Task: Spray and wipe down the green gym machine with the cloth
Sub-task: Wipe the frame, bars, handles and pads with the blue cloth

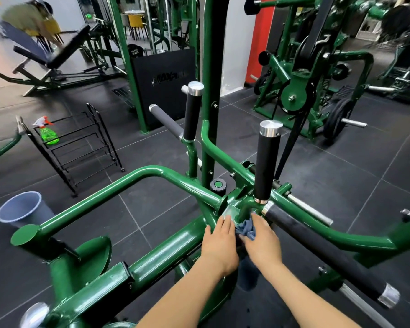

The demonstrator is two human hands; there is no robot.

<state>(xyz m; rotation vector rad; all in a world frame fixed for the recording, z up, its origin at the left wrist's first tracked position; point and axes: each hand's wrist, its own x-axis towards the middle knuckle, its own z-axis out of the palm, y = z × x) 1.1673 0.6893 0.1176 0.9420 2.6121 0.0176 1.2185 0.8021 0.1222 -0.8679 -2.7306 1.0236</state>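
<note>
Green painted tubes make up the gym machine (137,183), which fills the lower half of the view. The blue-grey cloth (246,230) is bunched against the machine's central joint, at the foot of the nearer upright black foam handle (267,162). The right hand (260,245) lies over the cloth with fingers curled down onto it, pressing it to the green metal; how much of the cloth sits inside the fingers cannot be told. The left hand (219,247) rests just beside the cloth on the machine's thick sloping tube, fingers fairly straight and laid flat on the paint, holding nothing. Both bare forearms come in from the bottom edge.

A second upright foam handle (192,112) stands further back on the machine, next to its tall green post (210,91). A long black padded bar (322,254) runs from the joint toward the lower right, ending in a silver cap.

Left of the machine, well apart from the hands, a black wire rack (81,147) stands on the dark tiled floor (152,209). A green spray bottle (48,134) with a white and orange trigger sits on the rack's top shelf. Nearer than the rack, a grey bucket (21,209) stands on the floor close to the machine's curved side tube.

Behind the machine are more green machines, a red pillar (262,39), and a blurred person (26,17) bent over a black bench (57,55) at far left.
</note>
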